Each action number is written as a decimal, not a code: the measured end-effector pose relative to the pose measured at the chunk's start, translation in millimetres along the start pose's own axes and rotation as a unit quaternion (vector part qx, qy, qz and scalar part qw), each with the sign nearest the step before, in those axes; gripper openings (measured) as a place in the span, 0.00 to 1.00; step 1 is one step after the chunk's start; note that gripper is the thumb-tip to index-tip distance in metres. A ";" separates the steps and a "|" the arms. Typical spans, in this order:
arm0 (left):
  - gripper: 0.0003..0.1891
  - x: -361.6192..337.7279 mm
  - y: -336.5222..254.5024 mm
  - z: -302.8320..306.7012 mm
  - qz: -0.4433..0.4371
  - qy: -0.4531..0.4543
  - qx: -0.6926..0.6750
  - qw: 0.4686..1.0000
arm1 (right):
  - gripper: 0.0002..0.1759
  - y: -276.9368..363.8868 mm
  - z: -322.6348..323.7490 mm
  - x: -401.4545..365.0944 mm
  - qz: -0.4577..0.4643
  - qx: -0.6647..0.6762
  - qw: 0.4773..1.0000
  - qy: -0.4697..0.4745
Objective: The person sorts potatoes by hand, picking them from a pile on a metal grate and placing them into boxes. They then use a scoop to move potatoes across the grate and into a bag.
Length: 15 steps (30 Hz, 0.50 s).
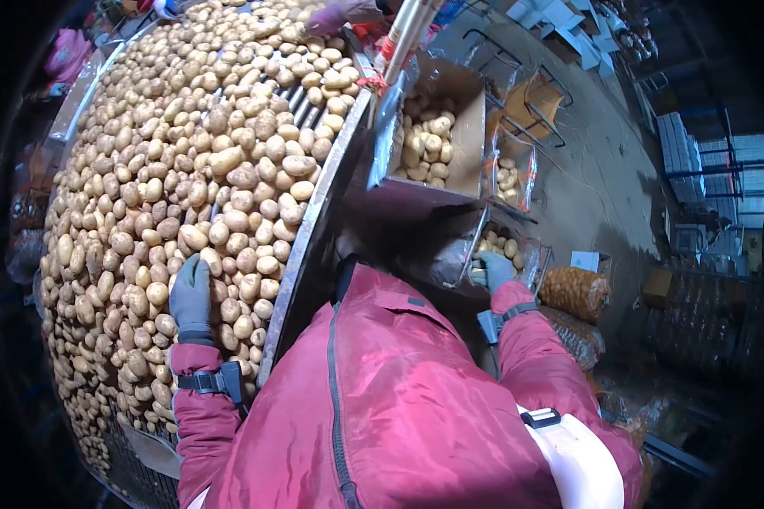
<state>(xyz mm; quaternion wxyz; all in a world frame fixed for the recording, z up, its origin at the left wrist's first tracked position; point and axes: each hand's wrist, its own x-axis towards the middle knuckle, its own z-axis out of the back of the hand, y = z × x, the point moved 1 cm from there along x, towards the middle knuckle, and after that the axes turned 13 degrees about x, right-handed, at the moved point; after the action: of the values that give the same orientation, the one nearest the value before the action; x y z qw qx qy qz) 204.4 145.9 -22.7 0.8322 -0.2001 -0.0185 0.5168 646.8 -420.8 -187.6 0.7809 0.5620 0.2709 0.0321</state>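
Note:
A broad sorting table [301,242] on my left is heaped with pale, dirt-specked potatoes [199,191]. My left hand [192,299], in a grey glove, lies on the heap with its fingers stretched forward and touching potatoes. On my other side, my right hand [498,270], gloved too, is at the edge of a plastic-lined crate [460,265] holding potatoes [502,244]. A bit of pale yellow potato [478,276] shows at its curled fingers. The palms of both hands are hidden.
A cardboard box [463,174] of potatoes stands beyond the crate, with a smaller lined container [511,180] beside it. Filled net sacks [575,291] lie at right. A co-worker's gloved hand [327,19] reaches over the far potatoes. Taped poles [407,38] rise at the table corner.

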 end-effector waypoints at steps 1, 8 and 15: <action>0.22 1.4 2.6 -1.6 -0.001 -0.008 -0.001 1.000 | 0.12 -10.9 -11.0 -9.0 0.052 -0.227 0.966 0.114; 0.23 3.2 10.0 -7.6 -0.004 -0.016 0.020 1.000 | 0.19 57.2 -56.9 -87.9 -0.346 0.156 0.925 -0.026; 0.23 24.3 52.2 -15.5 -0.008 0.022 -0.002 1.000 | 0.19 -70.3 168.5 -111.4 -0.131 0.550 0.822 0.063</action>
<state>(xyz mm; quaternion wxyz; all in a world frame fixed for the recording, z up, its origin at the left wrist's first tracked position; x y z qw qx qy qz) 174.9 182.2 -59.6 0.8362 -0.2128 -0.0027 0.5055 611.4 -631.1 -170.1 0.3201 0.8543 0.3634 -0.1890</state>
